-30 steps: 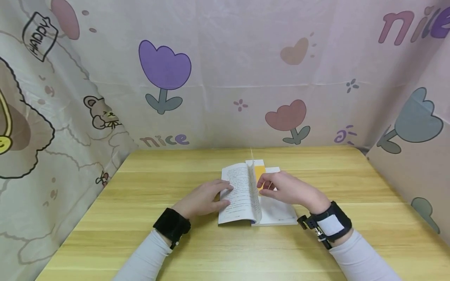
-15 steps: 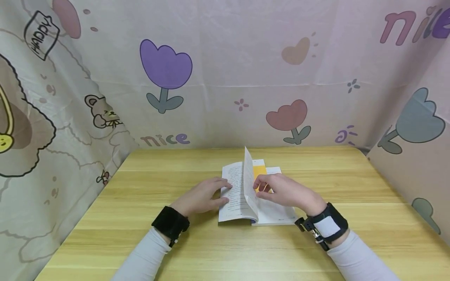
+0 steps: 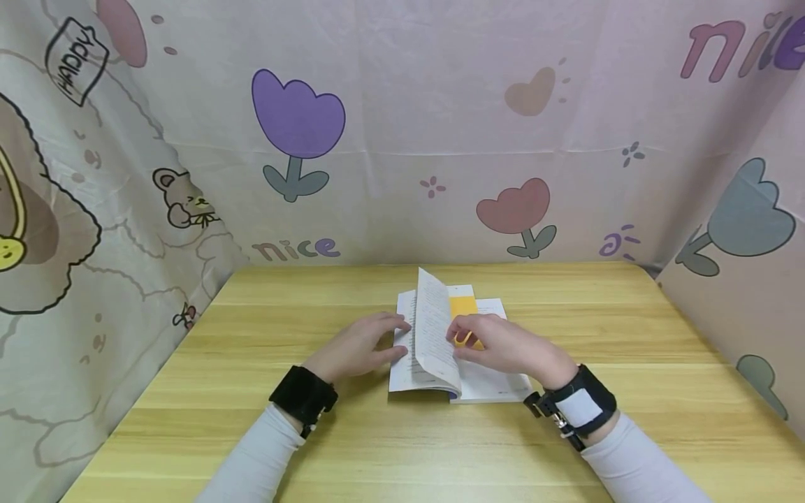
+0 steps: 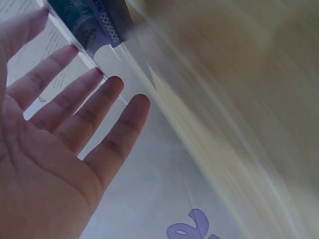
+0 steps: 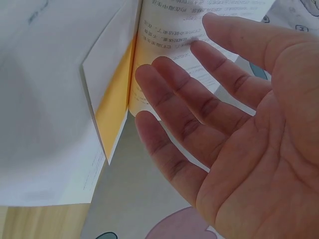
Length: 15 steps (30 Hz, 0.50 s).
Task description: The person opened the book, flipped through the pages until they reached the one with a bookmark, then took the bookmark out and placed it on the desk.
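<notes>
An open book [image 3: 493, 385] lies on the table, with one printed page [image 3: 432, 325] raised and leaning to the left. A white and yellow strip, perhaps a bookmark [image 3: 463, 305], lies in it to the right of that page and sticks out past the top edge. My left hand [image 3: 355, 346] is at the book's left edge, fingers spread and fingertips at the paper; the left wrist view shows the dark cover [image 4: 82, 25] beneath. Behind the raised page, my right hand [image 3: 512, 347] has loosely bent fingers against or very close to it; actual contact cannot be told.
The wooden table [image 3: 302, 293] surrounds the book. A printed curtain [image 3: 390, 105] with flowers and lettering hangs along its back and both sides. Each wrist wears a black strap [image 3: 581, 405].
The raised page has swung from nearly upright over toward the left side of the book. My right hand has followed it slightly leftward. My left hand has shifted a little toward the left edge.
</notes>
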Available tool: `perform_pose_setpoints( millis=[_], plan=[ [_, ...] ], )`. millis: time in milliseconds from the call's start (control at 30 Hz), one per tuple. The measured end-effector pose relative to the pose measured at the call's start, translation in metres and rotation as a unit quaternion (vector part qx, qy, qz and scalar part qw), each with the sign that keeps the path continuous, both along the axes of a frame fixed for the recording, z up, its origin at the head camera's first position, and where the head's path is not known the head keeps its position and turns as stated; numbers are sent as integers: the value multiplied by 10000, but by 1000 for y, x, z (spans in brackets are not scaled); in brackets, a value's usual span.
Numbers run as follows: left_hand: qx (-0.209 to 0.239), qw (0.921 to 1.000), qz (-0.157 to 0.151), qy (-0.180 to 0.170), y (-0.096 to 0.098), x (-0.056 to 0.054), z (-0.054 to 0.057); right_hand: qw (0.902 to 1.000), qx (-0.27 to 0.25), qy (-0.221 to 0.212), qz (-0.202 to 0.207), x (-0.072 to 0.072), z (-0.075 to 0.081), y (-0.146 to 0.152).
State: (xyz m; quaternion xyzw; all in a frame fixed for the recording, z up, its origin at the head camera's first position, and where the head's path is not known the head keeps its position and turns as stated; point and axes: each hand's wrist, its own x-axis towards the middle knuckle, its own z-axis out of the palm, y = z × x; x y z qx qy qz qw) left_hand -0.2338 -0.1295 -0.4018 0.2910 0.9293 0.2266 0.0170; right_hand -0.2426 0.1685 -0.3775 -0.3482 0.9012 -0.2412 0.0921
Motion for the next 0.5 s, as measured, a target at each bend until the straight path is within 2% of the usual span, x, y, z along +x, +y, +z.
perform_pose_setpoints(
  millis=[167,500],
  plan=[
    [14,10000,69,-48,-2,-2,2,10000,-52,-59,-1,1,-1,-3],
    [222,9994,223,175,-5,-5,7,10000,-35,50,39,3,-3,-5]
  ],
)
